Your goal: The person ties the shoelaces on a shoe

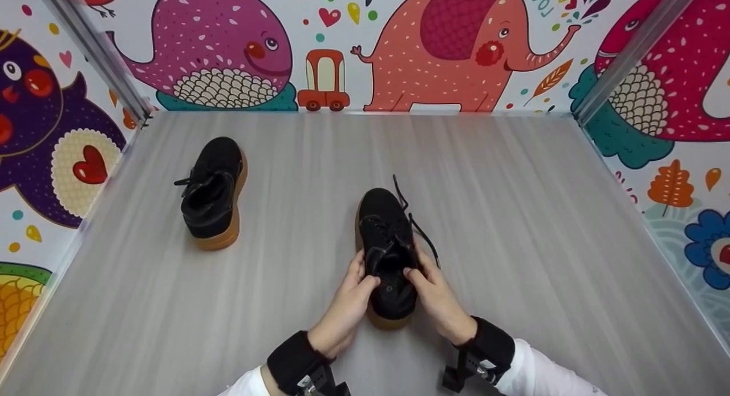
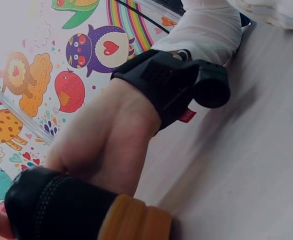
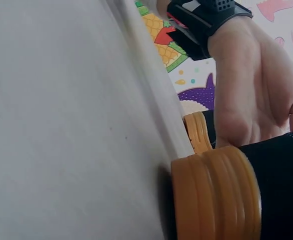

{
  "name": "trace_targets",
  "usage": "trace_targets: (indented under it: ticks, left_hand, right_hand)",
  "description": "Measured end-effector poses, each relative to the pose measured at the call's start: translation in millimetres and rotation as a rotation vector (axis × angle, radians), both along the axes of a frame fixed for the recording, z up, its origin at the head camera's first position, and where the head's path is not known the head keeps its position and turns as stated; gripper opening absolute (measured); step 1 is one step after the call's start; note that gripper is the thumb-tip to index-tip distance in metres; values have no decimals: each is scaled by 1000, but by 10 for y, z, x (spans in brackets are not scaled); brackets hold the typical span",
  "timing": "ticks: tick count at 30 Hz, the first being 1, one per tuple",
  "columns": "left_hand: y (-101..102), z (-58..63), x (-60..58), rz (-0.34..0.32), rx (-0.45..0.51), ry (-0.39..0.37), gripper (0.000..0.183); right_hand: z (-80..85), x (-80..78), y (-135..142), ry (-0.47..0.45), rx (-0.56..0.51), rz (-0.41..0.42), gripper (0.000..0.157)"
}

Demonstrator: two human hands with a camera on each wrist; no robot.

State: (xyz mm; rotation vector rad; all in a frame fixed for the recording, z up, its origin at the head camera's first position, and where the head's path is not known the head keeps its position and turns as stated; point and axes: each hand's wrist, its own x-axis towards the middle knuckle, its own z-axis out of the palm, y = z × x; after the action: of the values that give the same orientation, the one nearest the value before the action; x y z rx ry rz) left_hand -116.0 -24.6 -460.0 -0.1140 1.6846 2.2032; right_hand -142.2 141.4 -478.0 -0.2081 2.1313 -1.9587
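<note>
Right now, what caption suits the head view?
Left fingers and right fingers hold one black lace-up shoe; another shoe stands left.

Cartoon-covered white walls (image 1: 134,19) enclose a streaked grey surface (image 1: 542,259), with a purple whale (image 1: 219,42) at 11 o'clock, a coral elephant (image 1: 399,59) at 1, and metal posts (image 1: 94,48) standing at 10 and 2.

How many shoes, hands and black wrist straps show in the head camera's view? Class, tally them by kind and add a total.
Shoes: 2 (held shoe, other shoe)
Hands: 2 (left hand, right hand)
Black wrist straps: 2 (left strap, right strap)
Total: 6
</note>
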Motion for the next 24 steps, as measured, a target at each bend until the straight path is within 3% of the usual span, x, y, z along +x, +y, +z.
trace_targets:
  ticks: [9,15,19,24]
  left_hand:
    - [-12,-43,-49,-5,-8,-20,67]
    - [-21,-71,-64,-3,-40,20,67]
    - [-65,-78,-88,-31,-216,134,66]
    - [-138,46,-211,-7,-544,342,65]
  right_hand:
    - [18,-27,-33,-49,14,-16,65]
    - [23,-52,-25,-44,29,-8,65]
    - [30,-73,14,-25,64,1,65]
    - [61,-167,82,-7,77,-35,58]
